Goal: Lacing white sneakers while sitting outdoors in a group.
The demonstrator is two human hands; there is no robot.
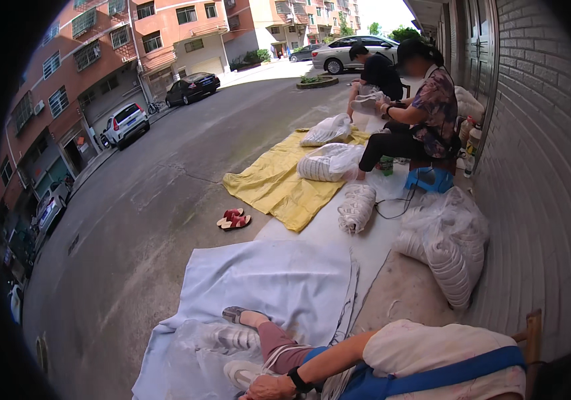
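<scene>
1. R hand: your R hand is at the lower edge of the head view, next to a white shoe-like piece. Fingers partly cut off by the frame; can't tell if they pinch the pc. or only rest on it.
2. L hand: outside the view; can't tell its finger pos.
3. Workpiece loc.: the white shoe-like piece is low in the view, beside your bent leg, w/ white cords crossing near the knee.
4. Your R wrist carries a black band; a blue strap crosses your pale top.
5. Adj. to the workpiece: a clear plastic bag w/ white pcs., on a pale blue cloth.
6. Beyond the cloth: red sandals on the pavement; a yellow sheet w/ two filled bags on it; a white bundle; and, near the wall, a large filled bag.
7. Farther back: a co-worker in a patterned top, seated, hands at a white pc.; a 2nd co-worker in dark clothing sits just behind.
</scene>
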